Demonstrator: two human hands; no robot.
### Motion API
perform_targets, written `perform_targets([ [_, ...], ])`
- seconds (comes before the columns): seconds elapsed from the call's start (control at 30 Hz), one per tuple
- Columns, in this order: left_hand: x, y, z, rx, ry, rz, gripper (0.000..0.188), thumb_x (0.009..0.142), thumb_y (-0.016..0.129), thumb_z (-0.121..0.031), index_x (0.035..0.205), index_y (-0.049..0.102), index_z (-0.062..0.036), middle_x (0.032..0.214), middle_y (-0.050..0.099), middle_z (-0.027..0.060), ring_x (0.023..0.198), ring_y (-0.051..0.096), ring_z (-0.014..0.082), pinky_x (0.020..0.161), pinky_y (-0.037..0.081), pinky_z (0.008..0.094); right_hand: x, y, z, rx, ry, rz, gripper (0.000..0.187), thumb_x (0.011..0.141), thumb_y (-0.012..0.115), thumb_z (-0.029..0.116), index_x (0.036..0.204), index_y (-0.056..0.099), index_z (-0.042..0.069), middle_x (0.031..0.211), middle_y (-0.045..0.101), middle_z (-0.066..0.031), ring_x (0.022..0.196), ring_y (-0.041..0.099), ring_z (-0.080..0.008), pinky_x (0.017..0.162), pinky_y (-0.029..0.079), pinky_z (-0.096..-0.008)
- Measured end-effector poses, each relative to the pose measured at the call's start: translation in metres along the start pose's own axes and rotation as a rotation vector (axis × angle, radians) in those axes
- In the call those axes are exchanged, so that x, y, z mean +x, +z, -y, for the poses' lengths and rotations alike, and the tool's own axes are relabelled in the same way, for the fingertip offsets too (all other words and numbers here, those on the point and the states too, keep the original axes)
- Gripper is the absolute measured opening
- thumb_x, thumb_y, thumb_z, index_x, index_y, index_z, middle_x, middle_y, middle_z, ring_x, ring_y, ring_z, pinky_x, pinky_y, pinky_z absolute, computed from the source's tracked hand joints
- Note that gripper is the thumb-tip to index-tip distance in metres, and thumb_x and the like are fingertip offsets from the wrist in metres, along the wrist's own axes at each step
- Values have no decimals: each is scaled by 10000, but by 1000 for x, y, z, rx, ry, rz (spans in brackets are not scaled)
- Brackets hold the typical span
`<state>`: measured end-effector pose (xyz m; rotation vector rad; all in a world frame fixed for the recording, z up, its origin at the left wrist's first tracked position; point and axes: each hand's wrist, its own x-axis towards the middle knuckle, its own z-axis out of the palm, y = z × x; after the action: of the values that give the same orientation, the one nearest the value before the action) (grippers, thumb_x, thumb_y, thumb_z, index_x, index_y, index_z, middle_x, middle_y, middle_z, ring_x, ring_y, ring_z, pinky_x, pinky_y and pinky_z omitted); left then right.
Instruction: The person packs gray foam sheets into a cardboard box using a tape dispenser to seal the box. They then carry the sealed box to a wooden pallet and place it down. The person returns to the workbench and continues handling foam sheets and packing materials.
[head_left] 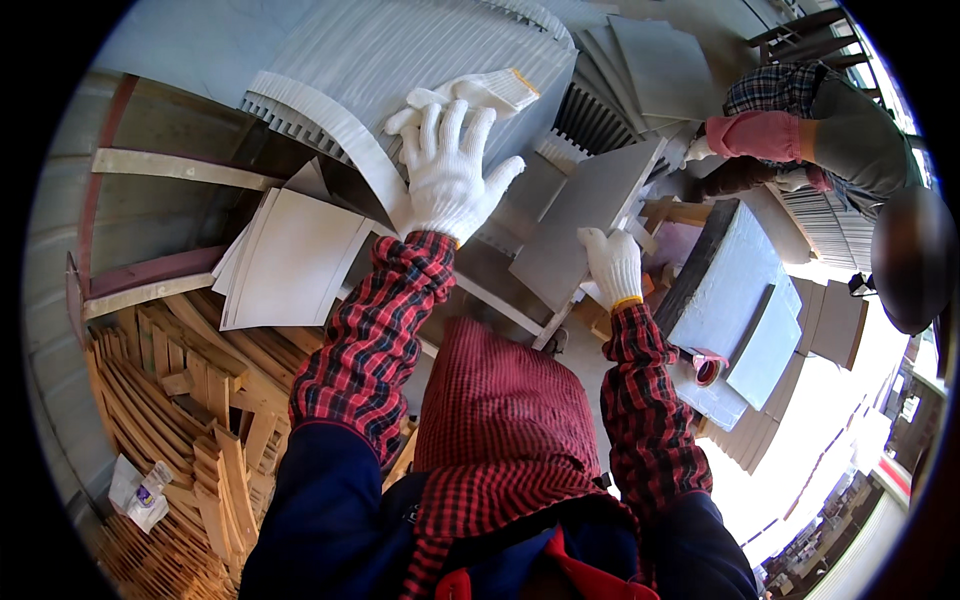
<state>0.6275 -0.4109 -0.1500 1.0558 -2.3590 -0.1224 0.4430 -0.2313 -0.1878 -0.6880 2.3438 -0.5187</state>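
Observation:
My left hand (447, 178), in a white knit glove, is open with its fingers spread over a large stack of thin grey panels (400, 50). Just beyond its fingertips, a loose white glove (490, 93) with a yellow-edged cuff lies on the stack. My right hand (612, 266), gloved the same way, is closed at the right edge of a flat grey panel (590, 215). That panel is tilted, and its lower corner points toward me. Part of the right hand's fingers is hidden at the panel edge.
Pale sheets (290, 260) lean at the left above piled wooden slats (190, 400). To the right, a wrapped grey block (720, 290) bears a tape roll (707, 370). Another person (840, 130) bends over stacked panels at the far right. A metal frame bar (505, 298) crosses before me.

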Motion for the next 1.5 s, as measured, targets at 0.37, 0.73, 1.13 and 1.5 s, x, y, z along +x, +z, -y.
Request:
perform_targets([
  [0.37, 4, 14, -69, -571, -631, 873, 720, 1011, 465, -497, 1571, 229, -113, 1553, 361, 233, 1411, 385, 402, 1159, 293, 443, 15, 5, -17, 638, -114, 513, 686, 915, 656, 494, 1400, 535, 25, 1302, 637, -187, 1146, 642, -248, 922, 508, -331],
  [0.73, -9, 36, -44, -732, -617, 659, 627, 1089, 331, -432, 1542, 277, -3, 1550, 362, 142, 1436, 325, 229, 1191, 240, 339, 123, 110, -182, 54, -359, -431, 337, 908, 596, 3, 1209, 679, 129, 1406, 559, -143, 1206, 564, -381, 989, 484, -433],
  [1.13, -9, 32, -56, -980, -713, 677, 909, 988, 122, -712, 1589, 132, -30, 1623, 233, 139, 1495, 231, 256, 1217, 181, 369, 44, 73, 64, 795, -648, -241, 474, 842, 549, 148, 1300, 512, 35, 1372, 435, -242, 1257, 385, -462, 1025, 352, -513],
  [1.5, -6, 40, -46, -702, -558, 680, 642, 1100, 228, -432, 1563, 207, 13, 1608, 270, 129, 1497, 217, 223, 1224, 146, 353, 104, 215, -58, 807, -109, -406, 479, 1044, 460, 206, 1462, 414, -23, 1499, 427, -252, 1436, 321, -421, 1187, 260, -437],
])
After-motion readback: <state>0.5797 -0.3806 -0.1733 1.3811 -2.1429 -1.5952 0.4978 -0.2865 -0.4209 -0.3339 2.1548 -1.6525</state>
